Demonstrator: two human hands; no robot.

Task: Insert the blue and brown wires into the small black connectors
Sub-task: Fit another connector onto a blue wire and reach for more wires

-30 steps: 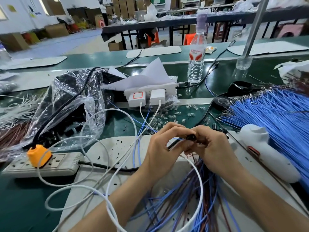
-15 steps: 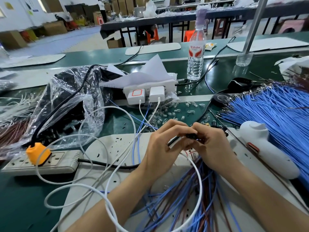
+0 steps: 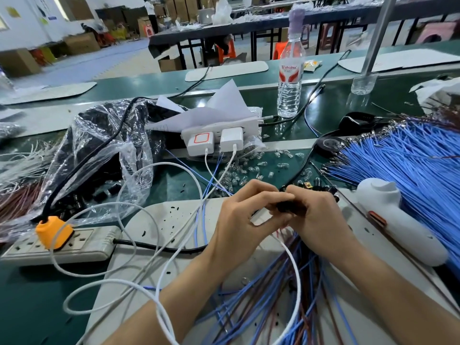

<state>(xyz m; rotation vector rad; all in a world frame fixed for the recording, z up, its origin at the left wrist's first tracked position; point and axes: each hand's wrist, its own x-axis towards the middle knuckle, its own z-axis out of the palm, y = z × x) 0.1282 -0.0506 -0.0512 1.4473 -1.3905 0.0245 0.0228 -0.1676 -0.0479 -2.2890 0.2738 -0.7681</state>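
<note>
Two hands work together over the pale mat (image 3: pixel 174 220) at the near centre of the table (image 3: pixel 25 307).

**Grip:** The left hand (image 3: pixel 239 220) and right hand (image 3: pixel 321 220) both have curled fingers, and neither is released. Between their fingertips they pinch one small black connector (image 3: pixel 288 207). The connector is mostly covered, so I cannot tell whether a wire end has entered it.

**Stock:** Loose blue and brown wires (image 3: pixel 273 295) fan across the mat at 6 o'clock from the hands, some rising toward the right palm. The large blue bundle (image 3: pixel 410 165) lies well apart at 3 o'clock.

**Step:** I judge this to be insertion in progress on one connector.

**Next move:** One hand should hold the connector body steady. The other should line the wire's terminal up with its cavity and push straight in until it seats. A skewed push would likely bend the terminal.

**Change:** Compared with one second ago, both hands are in the same place. The connector then showed plainly on top of the fingertips. It now sits slightly lower and is more covered, and the left forefinger reaches across to touch the right hand.
</note>
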